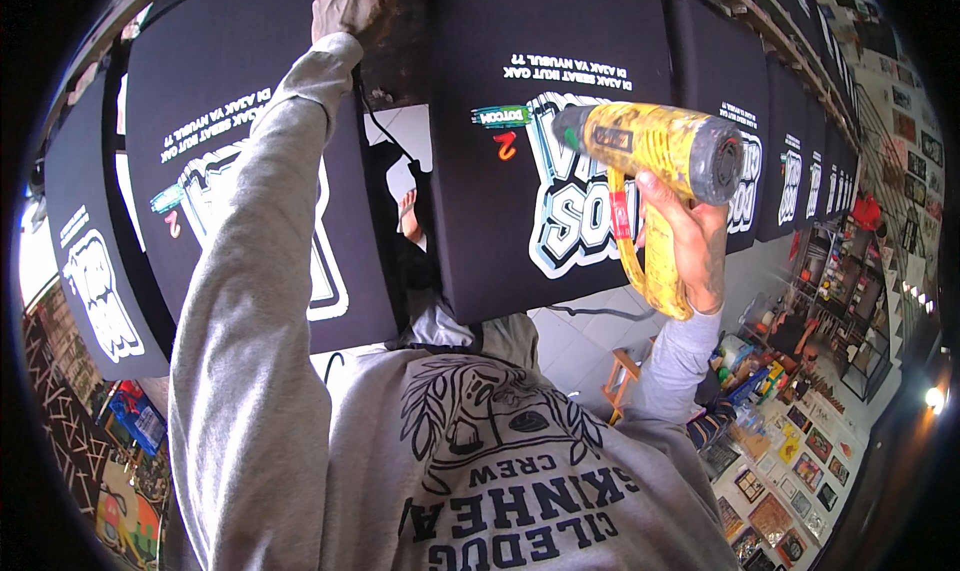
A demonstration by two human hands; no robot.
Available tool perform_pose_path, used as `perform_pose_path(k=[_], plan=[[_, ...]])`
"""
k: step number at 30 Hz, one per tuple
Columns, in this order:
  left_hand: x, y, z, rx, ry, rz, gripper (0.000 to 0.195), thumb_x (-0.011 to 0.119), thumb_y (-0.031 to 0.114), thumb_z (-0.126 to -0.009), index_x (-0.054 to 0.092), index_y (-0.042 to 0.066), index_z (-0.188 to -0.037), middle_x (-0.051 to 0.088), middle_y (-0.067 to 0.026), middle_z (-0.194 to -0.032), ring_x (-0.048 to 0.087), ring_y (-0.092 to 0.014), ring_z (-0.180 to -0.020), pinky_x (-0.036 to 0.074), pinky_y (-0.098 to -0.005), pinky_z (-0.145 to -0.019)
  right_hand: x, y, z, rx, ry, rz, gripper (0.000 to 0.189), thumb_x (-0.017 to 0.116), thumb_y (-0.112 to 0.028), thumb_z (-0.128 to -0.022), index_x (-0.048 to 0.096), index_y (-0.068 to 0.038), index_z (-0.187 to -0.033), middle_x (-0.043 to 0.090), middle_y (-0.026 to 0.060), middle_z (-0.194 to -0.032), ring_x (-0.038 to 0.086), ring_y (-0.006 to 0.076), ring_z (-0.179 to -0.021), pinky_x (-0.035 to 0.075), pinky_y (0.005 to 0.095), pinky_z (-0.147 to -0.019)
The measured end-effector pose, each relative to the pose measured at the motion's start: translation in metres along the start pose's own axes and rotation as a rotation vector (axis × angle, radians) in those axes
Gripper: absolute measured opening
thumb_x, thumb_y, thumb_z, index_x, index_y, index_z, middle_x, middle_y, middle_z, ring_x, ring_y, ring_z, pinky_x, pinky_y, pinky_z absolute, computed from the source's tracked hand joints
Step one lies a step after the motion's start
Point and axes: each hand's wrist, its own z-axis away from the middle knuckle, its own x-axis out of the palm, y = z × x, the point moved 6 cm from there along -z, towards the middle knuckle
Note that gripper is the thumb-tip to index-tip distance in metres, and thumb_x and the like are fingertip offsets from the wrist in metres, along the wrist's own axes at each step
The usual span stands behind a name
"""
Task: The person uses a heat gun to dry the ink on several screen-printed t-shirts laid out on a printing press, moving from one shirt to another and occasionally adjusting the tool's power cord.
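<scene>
My right hand (694, 233) grips the handle of a worn yellow heat gun (637, 140). Its nozzle points left, over a black fabric panel (480, 218) with a printed white and pale blue graphic. At the top edge, my left hand (352, 5) is bent at the knuckles beside the gap between two panels. A small whitish tip shows at its fingers, which are partly cut off, so what they hold is unclear. Under my left forearm lies another black printed panel (360, 271). A dark cord hangs in the gap.
More black printed panels stand in a row on the right (720, 68) and at the far left (97, 271), along a rail. Below are a tiled floor (585, 346), a wooden stool (621, 380) and a cable. A person, shelves and picture-covered walls are at the right.
</scene>
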Motion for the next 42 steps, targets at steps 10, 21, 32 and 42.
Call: perform_pose_path(k=[10, 21, 32, 42], plan=[[0.001, -0.012, 0.001, -0.029, -0.091, 0.016, 0.039, 0.047, 0.046, -0.103, 0.066, 0.017, -0.121, 0.073, -0.0209, -0.098, 0.070, -0.044, -0.096, 0.054, -0.0521, -0.082, -0.023, 0.007, -0.003, 0.018, 0.079, 0.005, 0.037, 0.077, -0.006, -0.092, 0.066, 0.001, -0.126, 0.072, 0.0084, -0.115, 0.069, 0.0156, -0.102, 0.054, 0.0321, -0.091], [-0.004, -0.010, 0.002, -0.047, -0.138, 0.003, 0.040, 0.046, 0.046, -0.103, 0.065, 0.019, -0.125, 0.073, -0.0204, -0.104, 0.069, -0.044, -0.100, 0.054, -0.0515, -0.085, -0.049, 0.027, 0.016, 0.049, 0.037, 0.048, 0.041, 0.078, -0.008, -0.092, 0.064, 0.002, -0.128, 0.071, 0.0103, -0.119, 0.067, 0.0173, -0.107, 0.053, 0.0345, -0.095], [-0.003, -0.012, 0.003, -0.091, -0.095, -0.032, 0.050, 0.040, 0.058, -0.103, 0.066, 0.022, -0.127, 0.073, -0.0184, -0.108, 0.067, -0.044, -0.104, 0.053, -0.0529, -0.087, -0.058, 0.021, 0.026, 0.022, -0.021, 0.016, 0.035, 0.077, -0.006, -0.092, 0.066, 0.003, -0.124, 0.072, 0.0102, -0.116, 0.067, 0.0155, -0.102, 0.053, 0.0337, -0.092], [0.034, -0.063, -0.002, -0.039, -0.066, -0.079, 0.047, 0.039, 0.055, -0.103, 0.066, 0.024, -0.125, 0.073, -0.0168, -0.111, 0.067, -0.043, -0.104, 0.053, -0.0516, -0.087, -0.065, 0.024, 0.012, -0.171, -0.128, 0.185, 0.040, 0.081, -0.010, -0.090, 0.065, 0.004, -0.123, 0.070, 0.0125, -0.120, 0.066, 0.0204, -0.110, 0.052, 0.0357, -0.097]])
